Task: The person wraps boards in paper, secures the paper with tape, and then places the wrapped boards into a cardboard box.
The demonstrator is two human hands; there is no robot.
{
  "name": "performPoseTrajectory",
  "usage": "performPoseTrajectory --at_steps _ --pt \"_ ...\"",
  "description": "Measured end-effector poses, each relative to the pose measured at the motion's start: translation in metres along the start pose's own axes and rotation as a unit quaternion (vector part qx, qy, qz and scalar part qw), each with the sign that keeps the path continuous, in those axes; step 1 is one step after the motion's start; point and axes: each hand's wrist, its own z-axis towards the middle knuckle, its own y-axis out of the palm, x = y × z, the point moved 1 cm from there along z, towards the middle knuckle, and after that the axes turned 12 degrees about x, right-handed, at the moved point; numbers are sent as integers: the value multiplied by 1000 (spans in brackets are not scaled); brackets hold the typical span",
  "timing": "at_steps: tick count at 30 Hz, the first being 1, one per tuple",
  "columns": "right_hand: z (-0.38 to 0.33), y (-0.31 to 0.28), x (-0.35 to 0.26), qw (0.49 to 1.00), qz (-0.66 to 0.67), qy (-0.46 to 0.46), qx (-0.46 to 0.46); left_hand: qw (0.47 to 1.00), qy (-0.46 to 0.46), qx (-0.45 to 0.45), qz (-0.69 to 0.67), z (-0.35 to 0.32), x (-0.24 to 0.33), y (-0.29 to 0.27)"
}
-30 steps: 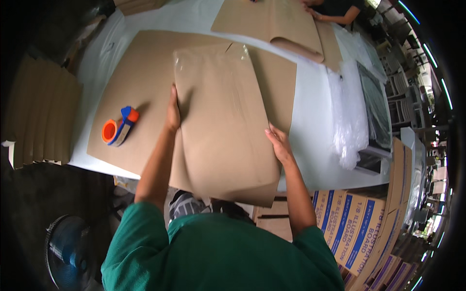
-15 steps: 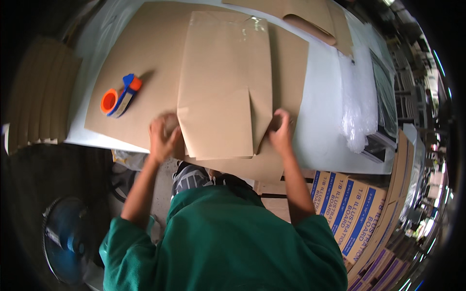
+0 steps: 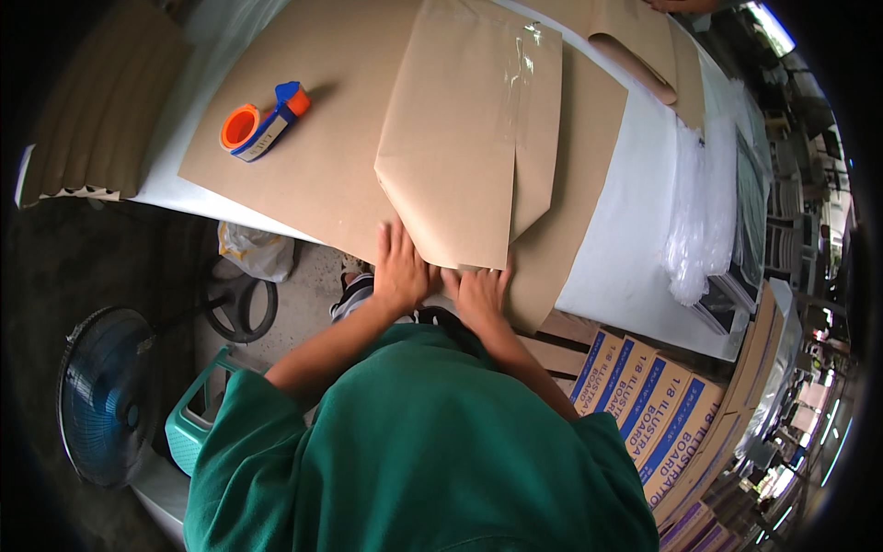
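Observation:
A flat package wrapped in brown kraft paper [image 3: 460, 138] lies turned at a slant, with glossy clear tape toward its far end. Its near end is folded to a tapered flap. Against the flap's left slanting edge, my left hand [image 3: 402, 274] rests with fingers stretched out. My right hand [image 3: 478, 294] is at the near edge of the flap, fingers bent at the paper's rim and fingertips partly hidden. Under the package spreads a larger brown paper sheet [image 3: 294, 193]. On that sheet, left of the package, sits an orange and blue tape dispenser [image 3: 267, 124].
Clear plastic wrap [image 3: 694, 212] lies at the table's right. More brown paper [image 3: 635, 37] is at the far side, near another person's hand [image 3: 681, 5]. Cartons [image 3: 653, 414] stand below right. A fan [image 3: 106, 396] and green stool [image 3: 198, 423] are at left.
The package has turned, its near edge now shifted right and away from me. Both hands have come in from its sides to the near end. My view has shifted too.

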Motion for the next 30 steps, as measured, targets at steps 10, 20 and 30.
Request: performPoseTrajectory --at_steps 10,20,30 --pt "60 -29 64 728 566 372 101 722 -353 -93 -588 84 -67 -30" --pt "80 -106 33 799 550 236 -61 919 -27 -43 -391 93 -53 -100" --pt "129 -41 85 988 -33 -114 101 967 224 123 -13 129 -71 -41"
